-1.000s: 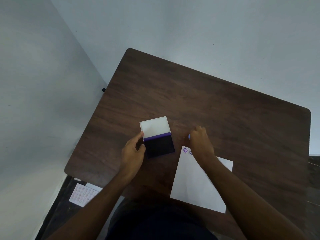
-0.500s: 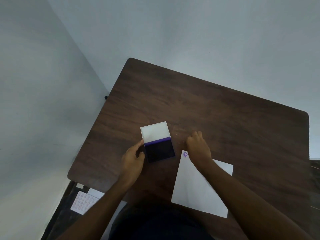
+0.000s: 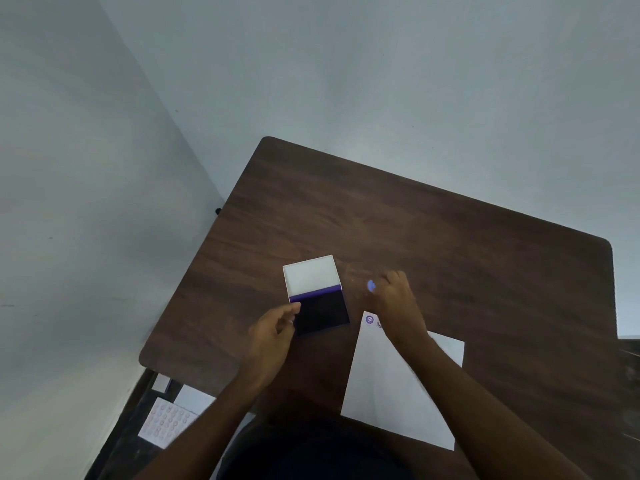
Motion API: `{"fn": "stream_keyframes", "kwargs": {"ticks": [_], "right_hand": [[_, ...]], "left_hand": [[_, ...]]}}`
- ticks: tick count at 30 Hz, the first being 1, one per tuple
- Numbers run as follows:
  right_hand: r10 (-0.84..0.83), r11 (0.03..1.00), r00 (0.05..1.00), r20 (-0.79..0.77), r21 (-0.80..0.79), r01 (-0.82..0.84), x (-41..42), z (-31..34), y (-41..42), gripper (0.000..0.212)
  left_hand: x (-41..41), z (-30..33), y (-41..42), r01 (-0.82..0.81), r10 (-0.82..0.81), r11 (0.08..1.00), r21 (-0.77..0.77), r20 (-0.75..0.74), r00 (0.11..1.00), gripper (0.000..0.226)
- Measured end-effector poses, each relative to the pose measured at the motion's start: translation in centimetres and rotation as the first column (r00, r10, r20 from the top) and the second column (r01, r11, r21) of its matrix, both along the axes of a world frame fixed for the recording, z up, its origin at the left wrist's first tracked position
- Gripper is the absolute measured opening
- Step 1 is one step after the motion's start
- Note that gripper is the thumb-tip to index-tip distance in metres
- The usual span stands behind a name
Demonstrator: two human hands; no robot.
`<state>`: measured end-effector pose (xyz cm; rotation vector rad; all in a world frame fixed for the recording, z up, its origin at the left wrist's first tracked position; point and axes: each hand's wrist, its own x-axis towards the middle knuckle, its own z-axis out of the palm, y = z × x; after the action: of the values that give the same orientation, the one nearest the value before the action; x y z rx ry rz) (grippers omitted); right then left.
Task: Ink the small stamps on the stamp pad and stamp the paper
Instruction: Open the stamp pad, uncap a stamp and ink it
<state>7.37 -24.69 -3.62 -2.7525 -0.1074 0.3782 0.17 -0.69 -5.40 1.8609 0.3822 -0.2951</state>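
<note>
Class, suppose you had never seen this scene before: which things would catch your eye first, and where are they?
The open stamp pad with its white lid and dark purple ink sits mid-table, its left edge held by the left hand. To its right, the right hand holds a small purple stamp just beyond the top corner of the white paper sheet, where purple stamp marks show.

Counter (image 3: 433,230): dark brown woodgrain. Stamp pad (image 3: 320,311): near-black ink, purple rim, white lid. Paper (image 3: 391,386): white, purple round print (image 3: 370,319). Small stamp (image 3: 371,285): light purple.
</note>
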Motion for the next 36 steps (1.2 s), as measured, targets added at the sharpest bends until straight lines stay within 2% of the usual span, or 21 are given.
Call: {"fn": "stream_keyframes", "kwargs": {"ticks": [1,3,5,6,8,9,11,15,19,26,29,33,36], "right_hand": [[-0.088,0.991,0.996,-0.018,0.102,0.09,0.4,0.5,0.1,0.022],[-0.221,0.946,0.958,-0.184,0.197,0.257,1.1,1.8,0.3,0.015],[-0.286,0.861,0.925,-0.251,0.355,0.363,0.8,2.1,0.5,0.021],[-0.304,0.799,0.928,-0.217,0.472,0.372,0.2,2.4,0.5,0.023],[-0.308,0.637,0.917,-0.255,0.66,0.398,-0.9,3.0,0.5,0.022],[-0.283,0.565,0.91,-0.305,0.713,0.415,-1.3,2.9,0.5,0.02],[-0.211,0.506,0.912,-0.352,0.759,0.41,-1.6,3.2,0.9,0.019],[-0.157,0.453,0.919,-0.36,0.801,0.391,-2.0,3.4,1.4,0.02],[-0.154,0.468,0.924,-0.35,0.797,0.38,-2.3,3.8,1.2,0.026],[-0.107,0.462,0.934,-0.342,0.814,0.351,-2.8,3.5,1.7,0.019],[-0.106,0.484,0.939,-0.326,0.808,0.335,-3.0,3.3,2.1,0.03],[-0.13,0.486,0.934,-0.332,0.8,0.352,-3.4,2.8,2.7,0.027],[-0.164,0.442,0.918,-0.362,0.805,0.396,-3.6,2.4,3.1,0.027]], "left_hand": [[0.1,0.2,-0.1,-0.005,0.005,1.0,-0.011,0.004,1.0,0.036],[0.3,0.9,-0.4,-0.011,0.012,0.999,-0.035,0.014,1.0,0.033],[0.6,1.7,-0.8,-0.011,0.012,0.999,-0.033,0.04,0.999,0.029],[0.8,2.2,-1.1,-0.005,0.007,0.999,-0.037,0.055,0.998,0.027],[1.1,3.0,-1.7,0.025,-0.02,0.998,-0.061,0.08,0.997,0.024],[1.3,3.4,-2.1,0.044,-0.037,0.996,-0.071,0.092,0.995,0.024],[1.8,4.0,-3.0,0.087,-0.077,0.993,-0.08,0.119,0.99,0.028],[2.4,4.4,-4.1,0.177,-0.166,0.981,-0.082,0.131,0.977,0.039],[2.9,4.6,-4.2,0.167,-0.155,0.983,-0.078,0.138,0.978,0.046],[3.0,4.9,-4.3,0.145,-0.143,0.989,0.01,0.248,0.958,0.03],[2.5,4.8,-4.5,0.119,-0.129,0.991,0.057,0.221,0.967,0.029],[1.9,4.8,-4.5,0.054,-0.049,0.998,-0.031,0.145,0.988,0.027],[1.7,4.8,-3.9,-0.026,0.042,0.968,-0.249,0.061,0.997,0.025]]}}
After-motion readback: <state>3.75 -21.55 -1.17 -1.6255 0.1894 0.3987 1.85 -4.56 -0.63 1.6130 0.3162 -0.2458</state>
